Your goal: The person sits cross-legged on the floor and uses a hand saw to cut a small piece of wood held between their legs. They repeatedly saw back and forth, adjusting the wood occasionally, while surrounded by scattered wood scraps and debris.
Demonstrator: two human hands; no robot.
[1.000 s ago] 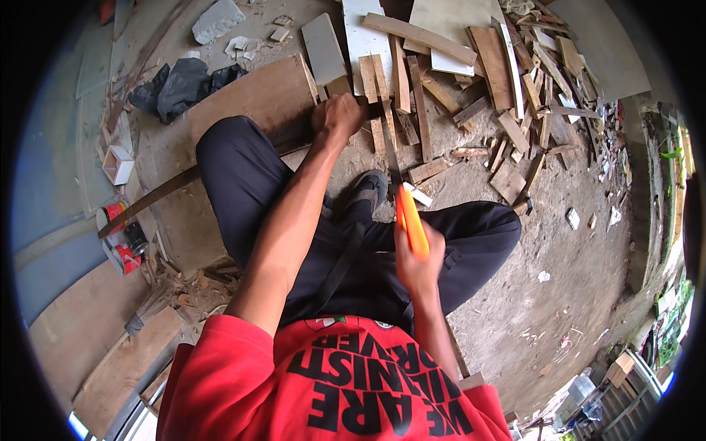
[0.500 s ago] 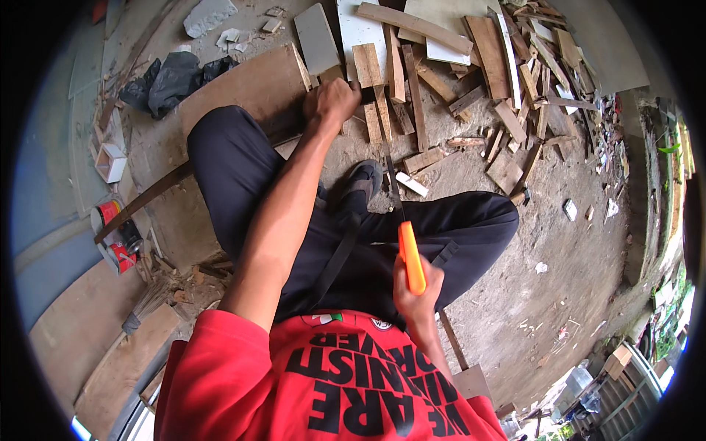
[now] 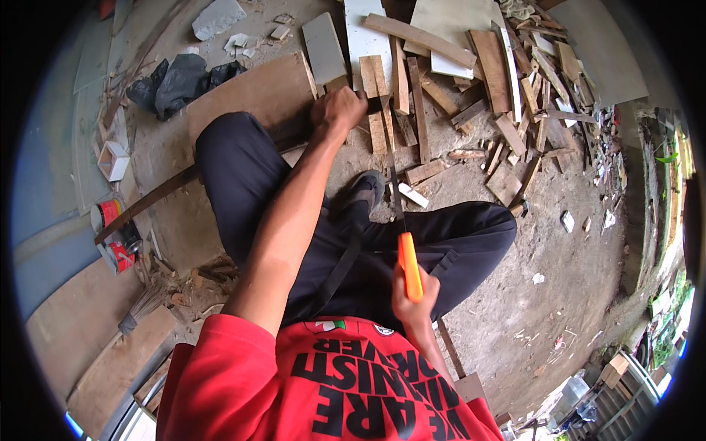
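Note:
My right hand [image 3: 415, 295] is closed around the orange handle [image 3: 410, 268] of a handsaw, close to my lap. The saw blade [image 3: 395, 184] points away from me, over my leg and past my shoe, to the end of a long dark wooden strip [image 3: 158, 197]. My left hand [image 3: 340, 110] is clenched on that strip near its far right end, just left of the blade. Part of the strip is hidden behind my left knee. Beyond the blade's far end lies a short light wood block [image 3: 373, 76]; whether they touch, I cannot tell.
A wide brown board [image 3: 254, 88] lies beside my left knee, with a black plastic bag [image 3: 180, 82] behind it. Scrap wood [image 3: 507, 132] is heaped at the far right. White boards [image 3: 365, 29] lie at the back. A red-labelled can [image 3: 110, 213] stands at left.
The whole view has shifted slightly, so things appear a little lower. Both hands keep their holds, and the saw blade still lies by the strip's end.

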